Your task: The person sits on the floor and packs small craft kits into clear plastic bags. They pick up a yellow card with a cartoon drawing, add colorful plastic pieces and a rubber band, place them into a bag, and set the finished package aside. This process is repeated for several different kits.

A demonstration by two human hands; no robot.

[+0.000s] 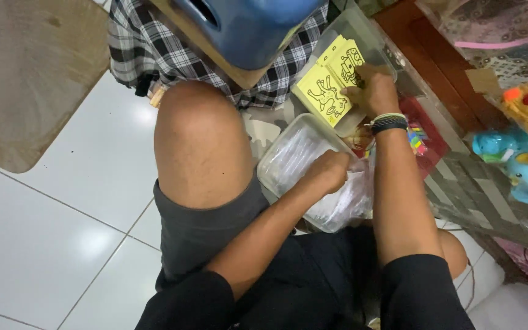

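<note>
A clear plastic tub (288, 153) at frame centre holds clear packets; the left hand (327, 172) sits curled shut among them. Upper right, a second clear container (362, 30) holds yellow cards (331, 82) – black cartoon outlines – pinched by the right hand (371, 91).

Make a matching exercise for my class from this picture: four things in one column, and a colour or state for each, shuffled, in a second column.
Column 1
1. picture cards
2. left hand
3. wristband
4. plastic stool

Column 2
a. blue
b. closed, resting on the clear tray of plastic packets
c. yellow with black line drawings
d. dark, worn just above the right hand

Pairs: 1-c, 2-b, 3-d, 4-a
</note>
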